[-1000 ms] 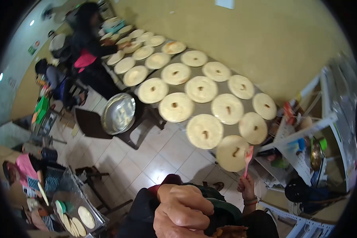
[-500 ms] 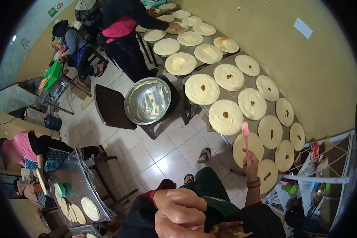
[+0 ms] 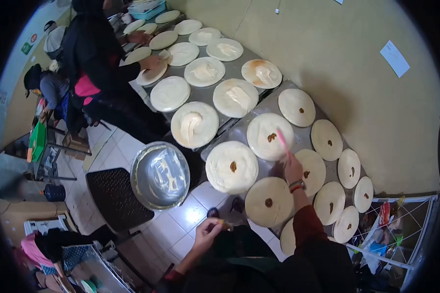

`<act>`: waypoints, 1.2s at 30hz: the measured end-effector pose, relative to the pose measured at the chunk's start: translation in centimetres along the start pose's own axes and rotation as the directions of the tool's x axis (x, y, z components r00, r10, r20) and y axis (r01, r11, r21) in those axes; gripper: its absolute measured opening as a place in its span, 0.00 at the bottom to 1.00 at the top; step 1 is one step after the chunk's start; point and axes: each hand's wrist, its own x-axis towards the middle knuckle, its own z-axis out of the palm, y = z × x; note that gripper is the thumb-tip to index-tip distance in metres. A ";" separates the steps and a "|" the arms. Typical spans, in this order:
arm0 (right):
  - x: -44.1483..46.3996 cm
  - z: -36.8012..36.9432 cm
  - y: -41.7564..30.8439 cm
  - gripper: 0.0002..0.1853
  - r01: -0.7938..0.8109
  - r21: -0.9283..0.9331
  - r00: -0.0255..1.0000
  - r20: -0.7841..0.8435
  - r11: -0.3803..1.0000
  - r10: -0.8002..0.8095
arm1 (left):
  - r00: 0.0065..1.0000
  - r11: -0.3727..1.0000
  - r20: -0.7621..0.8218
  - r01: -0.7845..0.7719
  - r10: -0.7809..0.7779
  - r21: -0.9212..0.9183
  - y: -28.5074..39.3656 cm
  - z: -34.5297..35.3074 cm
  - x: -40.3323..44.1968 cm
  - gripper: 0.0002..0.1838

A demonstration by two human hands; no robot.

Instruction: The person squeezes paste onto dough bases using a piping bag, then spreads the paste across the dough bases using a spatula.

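Note:
My right hand (image 3: pixel 293 171) grips a pink spatula (image 3: pixel 282 137), its head over a pale, cream-coated flat round (image 3: pixel 259 128) with a brown dollop near the middle. Below, at the table's near edge, lie another creamy round (image 3: pixel 221 163) and a yellower round (image 3: pixel 264 209), each with a brown dab. My left hand (image 3: pixel 206 236) hovers in front of my body, apart from the table. Its fingers are pinched around a small yellow-brown item too blurred to identify.
Several more rounds cover the metal tables. A large metal basin (image 3: pixel 160 177) with cream residue stands beside a dark chair (image 3: pixel 113 195). A person in dark clothes (image 3: pixel 100 73) reaches over the far table. A white wire rack (image 3: pixel 401 234) stands at right.
My right hand has moved forward over the table with the spatula. My left hand has gone from close to the camera to farther out, and the view has shifted closer to the tables.

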 end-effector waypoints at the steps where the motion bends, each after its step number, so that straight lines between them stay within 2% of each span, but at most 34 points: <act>1: -0.1 0.7 -0.7 0.16 -0.046 -0.050 0.997 0.058 0.998 0.049 | 0.991 0.990 -0.044 0.127 -0.130 -0.069 -2.4 -2.1 0.5 0.09; 2: -0.8 1.6 -1.5 0.16 -0.061 -0.051 0.997 0.051 0.997 0.064 | 0.990 0.989 -0.031 0.135 -0.137 -0.064 -3.5 -3.3 1.5 0.09; 4: -2.0 2.8 -2.6 0.16 0.031 0.069 0.997 0.072 0.997 -0.036 | 0.925 0.890 -0.116 0.307 -0.363 -0.338 -4.4 -4.5 3.1 0.12; 5: -1.5 2.8 -2.7 0.16 0.017 0.063 0.998 0.067 0.998 -0.021 | 0.923 0.887 -0.104 0.320 -0.371 -0.333 -4.4 -4.8 4.0 0.12; 7: -0.5 2.8 -2.8 0.16 -0.085 0.262 0.994 0.090 0.961 0.064 | 0.933 0.845 -0.047 0.300 -0.356 -0.443 -3.5 -5.4 6.5 0.18; 8: 0.8 2.7 -2.6 0.16 -0.102 0.254 0.993 0.080 0.962 0.084 | 0.922 0.832 -0.026 0.336 -0.386 -0.441 -3.6 -5.6 7.8 0.20; 9: 2.8 2.7 -2.3 0.16 -0.041 0.205 0.998 -0.033 0.978 0.049 | 0.916 0.826 -0.016 0.354 -0.401 -0.439 -4.3 -6.4 8.7 0.20; 10: 4.1 2.6 -2.5 0.15 0.019 0.147 0.990 -0.139 0.989 0.002 | 0.900 0.778 0.073 0.410 -0.430 -0.476 -5.2 -7.4 9.5 0.19; 11: 4.8 2.8 -2.9 0.15 0.006 0.144 0.990 -0.139 0.990 0.014 | 0.879 0.730 0.161 0.464 -0.449 -0.502 -5.9 -8.4 10.3 0.18; 13: 5.3 2.8 -5.1 0.15 -0.092 -0.177 0.996 -0.010 0.980 0.091 | 0.862 0.697 0.190 0.494 -0.469 -0.519 -5.9 -9.4 10.7 0.15; 14: 4.4 3.2 -5.7 0.15 -0.105 -0.182 0.994 -0.016 0.978 0.103 | 0.816 0.638 0.211 0.559 -0.539 -0.529 -6.0 -9.9 10.9 0.14; 15: 2.8 3.5 -6.2 0.15 -0.055 -0.153 0.997 0.053 0.987 0.064 | 0.763 0.572 0.233 0.617 -0.603 -0.541 -6.1 -10.3 10.8 0.13; 16: 1.7 3.8 -6.6 0.15 -0.007 -0.119 0.992 0.123 0.993 0.022 | 0.743 0.548 0.271 0.646 -0.612 -0.532 -6.9 -11.2 10.6 0.08; 17: 1.6 3.9 -6.3 0.15 -0.013 -0.123 0.992 0.119 0.992 0.028 | 0.739 0.545 0.278 0.651 -0.614 -0.528 -7.7 -12.0 10.3 0.08; 19: 1.9 3.4 -5.1 0.16 0.087 -0.026 0.991 -0.102 0.996 -0.089 | 0.687 0.468 0.256 0.676 -0.680 -0.569 -8.3 -12.8 10.1 0.08; 20: 3.4 2.9 -4.4 0.16 0.043 0.035 0.987 -0.157 0.998 -0.037 | 0.682 0.464 0.258 0.680 -0.684 -0.568 -8.7 -13.3 9.8 0.08; 21: 4.7 2.7 -4.4 0.16 0.040 0.033 0.987 -0.156 0.999 -0.034 | 0.674 0.465 0.245 0.685 -0.697 -0.560 -9.3 -13.8 9.8 0.09; 23: 6.2 2.6 -4.5 0.15 -0.139 -0.066 0.988 -0.081 0.988 0.133 | 0.662 0.465 0.230 0.693 -0.713 -0.551 -9.8 -14.4 9.1 0.09; 24: 5.2 3.1 -5.1 0.15 -0.138 -0.062 0.988 -0.083 0.988 0.133 | 0.653 0.451 0.201 0.682 -0.731 -0.575 -9.8 -14.6 9.1 0.10; 26: 1.4 4.2 -6.4 0.15 -0.022 -0.140 0.994 0.104 0.990 0.037 | 0.637 0.431 0.171 0.671 -0.751 -0.604 -10.1 -14.6 8.8 0.11; 27: 0.9 3.9 -6.4 0.15 -0.026 -0.141 0.994 0.106 0.990 0.041 | 0.648 0.441 0.155 0.655 -0.746 -0.613 -10.4 -14.5 8.8 0.11; 29: -0.3 3.3 -6.0 0.16 0.090 0.041 0.995 -0.057 0.995 -0.087 | 0.652 0.452 0.132 0.642 -0.747 -0.619 -11.0 -14.7 8.5 0.11; 30: 0.8 2.7 -5.3 0.16 -0.023 0.062 0.994 -0.110 0.998 0.030 | 0.662 0.461 0.139 0.642 -0.737 -0.612 -11.2 -14.3 8.7 0.11; 31: 2.0 2.1 -4.5 0.16 -0.021 0.062 0.994 -0.110 0.998 0.028 | 0.675 0.472 0.149 0.640 -0.723 -0.607 -11.6 -14.0 8.8 0.12; 33: 3.8 1.5 -3.4 0.16 -0.158 0.037 0.972 -0.172 0.987 0.162 | 0.679 0.462 0.157 0.632 -0.717 -0.622 -11.9 -13.6 8.6 0.11; 34: 3.4 2.3 -3.4 0.15 -0.158 -0.018 0.983 -0.095 0.987 0.156 | 0.684 0.454 0.166 0.626 -0.711 -0.634 -12.0 -13.3 8.7 0.11; 35: 2.0 3.0 -3.5 0.15 -0.150 -0.016 0.984 -0.098 0.989 0.148 | 0.690 0.458 0.165 0.621 -0.705 -0.636 -12.0 -13.3 8.8 0.11; 36: 0.4 3.8 -4.6 0.15 -0.063 -0.031 0.998 0.011 0.998 0.063 | 0.678 0.453 0.147 0.620 -0.720 -0.641 -12.1 -13.3 8.6 0.11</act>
